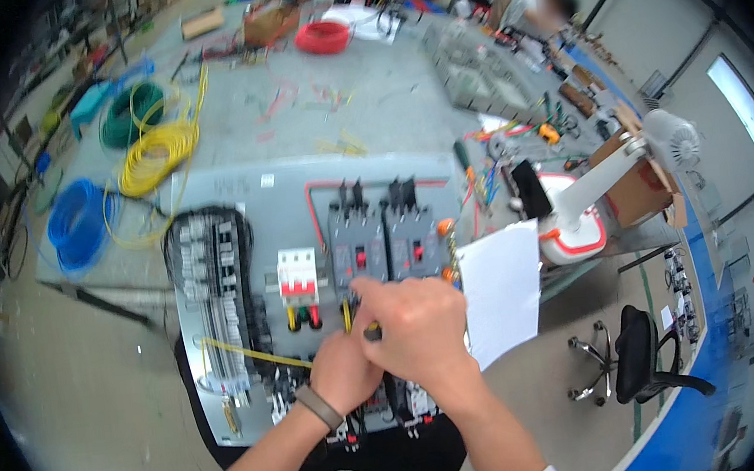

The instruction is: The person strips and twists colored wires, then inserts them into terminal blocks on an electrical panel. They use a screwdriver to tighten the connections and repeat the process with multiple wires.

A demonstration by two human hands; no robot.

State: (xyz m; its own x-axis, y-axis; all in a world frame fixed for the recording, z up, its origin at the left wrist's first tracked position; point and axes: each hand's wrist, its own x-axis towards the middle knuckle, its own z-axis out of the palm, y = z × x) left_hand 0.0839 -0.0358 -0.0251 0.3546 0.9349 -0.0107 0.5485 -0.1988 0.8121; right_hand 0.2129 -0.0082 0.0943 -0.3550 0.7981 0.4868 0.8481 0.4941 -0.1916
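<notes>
A metal mounting panel [287, 199] lies across the table's near edge. My right hand [417, 322] is closed round a tool with a black-and-yellow end [373, 331], just below two grey circuit breakers [359, 254] with red switches. Its fingertips reach the lower edge of the left breaker. My left hand [345, 375] is curled beneath and beside the right, its fingers mostly hidden. A yellow wire [257, 351] runs in from the left and disappears at the left hand. Left of the grey breakers sits a white breaker [297, 275] with red switches and short coloured leads.
A black wire bundle [211, 251] runs down the panel's left side. Blue [78, 223], yellow [156, 157] and green [131, 114] wire coils lie on the table's left. A white sheet [502, 291], a white fan [571, 221] and a chair [638, 356] are at the right; people work beyond.
</notes>
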